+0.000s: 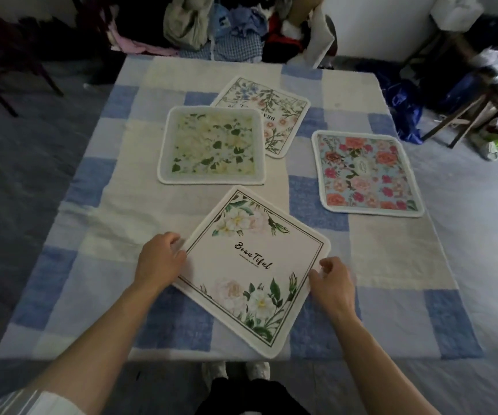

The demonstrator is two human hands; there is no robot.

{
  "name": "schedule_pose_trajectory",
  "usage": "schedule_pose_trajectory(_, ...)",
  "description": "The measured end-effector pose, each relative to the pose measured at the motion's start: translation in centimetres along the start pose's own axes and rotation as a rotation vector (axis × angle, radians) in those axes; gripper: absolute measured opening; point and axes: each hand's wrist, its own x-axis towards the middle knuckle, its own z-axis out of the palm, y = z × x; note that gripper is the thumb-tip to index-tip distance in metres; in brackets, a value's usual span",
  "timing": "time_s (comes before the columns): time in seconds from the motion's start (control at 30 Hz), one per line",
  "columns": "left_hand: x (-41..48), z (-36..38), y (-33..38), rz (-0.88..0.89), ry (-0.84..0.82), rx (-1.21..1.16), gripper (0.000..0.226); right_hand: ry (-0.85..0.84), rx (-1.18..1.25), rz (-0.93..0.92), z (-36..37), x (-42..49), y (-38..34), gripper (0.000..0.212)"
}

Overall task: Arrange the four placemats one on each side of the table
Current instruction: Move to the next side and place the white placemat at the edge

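Four placemats lie on a table covered by a blue and white checked cloth (98, 181). The nearest, a white mat with "Beautiful" lettering (253, 265), sits turned like a diamond at the front edge. My left hand (159, 259) grips its left corner and my right hand (333, 283) pinches its right corner. A yellow-green flowered mat (211, 145) lies in the middle and overlaps a white botanical mat (274, 112) behind it. A pink-rose mat on blue (367, 172) rests at the right side.
A chair heaped with clothes (226, 28) stands behind the far edge. A dark chair (5, 55) is at the far left. A wooden stool with bags (466, 94) stands at the far right. My feet (235, 372) show under the near edge.
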Motion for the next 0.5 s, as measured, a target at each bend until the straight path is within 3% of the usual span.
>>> schedule_pose_trajectory(0.2,-1.3,1.5,0.1,0.023,-0.033,0.137,0.015,-0.067,-0.157,-0.098,0.3,2.6,0.6,0.044)
schedule_pose_trajectory(0.3,-1.8,2.3,0.4,-0.038,-0.004,0.229,0.022,-0.114,-0.218,-0.146,0.1,4.7,0.8,0.049)
schedule_pose_trajectory(0.5,-2.5,3.4,1.7,-0.162,0.093,0.248,0.023,-0.151,-0.156,-0.187,-0.7,8.2,1.7,0.036)
